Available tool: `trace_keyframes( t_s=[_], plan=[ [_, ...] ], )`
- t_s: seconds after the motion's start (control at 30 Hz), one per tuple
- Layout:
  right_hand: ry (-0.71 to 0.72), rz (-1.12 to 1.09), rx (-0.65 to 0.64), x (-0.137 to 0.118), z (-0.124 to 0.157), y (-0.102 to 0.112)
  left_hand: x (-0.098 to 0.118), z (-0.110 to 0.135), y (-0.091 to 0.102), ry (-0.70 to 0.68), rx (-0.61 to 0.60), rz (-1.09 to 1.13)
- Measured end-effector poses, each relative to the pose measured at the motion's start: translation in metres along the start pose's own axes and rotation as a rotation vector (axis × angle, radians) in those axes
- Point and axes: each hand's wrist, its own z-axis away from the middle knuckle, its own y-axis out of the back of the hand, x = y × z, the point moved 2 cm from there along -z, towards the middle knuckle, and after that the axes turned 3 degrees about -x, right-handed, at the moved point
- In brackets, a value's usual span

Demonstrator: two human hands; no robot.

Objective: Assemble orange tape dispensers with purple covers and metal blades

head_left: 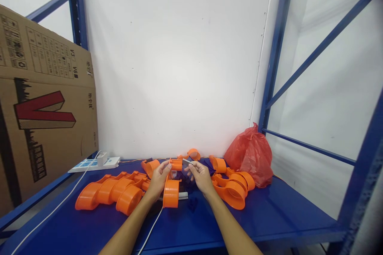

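Observation:
My left hand [160, 179] is closed on an orange plastic part [171, 192], a ring-shaped piece hanging below the fingers with a small orange block at the top. My right hand [201, 176] pinches a small thin grey piece [186, 162] right beside that block. Both hands meet over the middle of the blue shelf surface [269, 215]. To the left lies a row of similar orange parts [113, 193]. Several more orange parts [235, 187] lie to the right of my right hand.
A red plastic bag [249, 155] sits at the back right. A large cardboard box [42, 107] stands at the left. A white power strip [95, 163] lies at the back left, its white cable [48, 215] running forward. Blue rack posts [275, 55] frame the shelf.

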Motion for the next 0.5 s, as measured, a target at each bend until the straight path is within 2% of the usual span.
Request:
trace_keyframes(
  t_s=[0.2,0.5],
  plan=[
    [0.046,0.070,-0.007,-0.005,0.002,0.000,0.013,0.006,-0.002,0.012,0.036,-0.083],
    [0.049,0.110,-0.021,-0.006,0.004,0.002,0.013,0.007,0.000,0.031,0.012,-0.112]
  ],
)
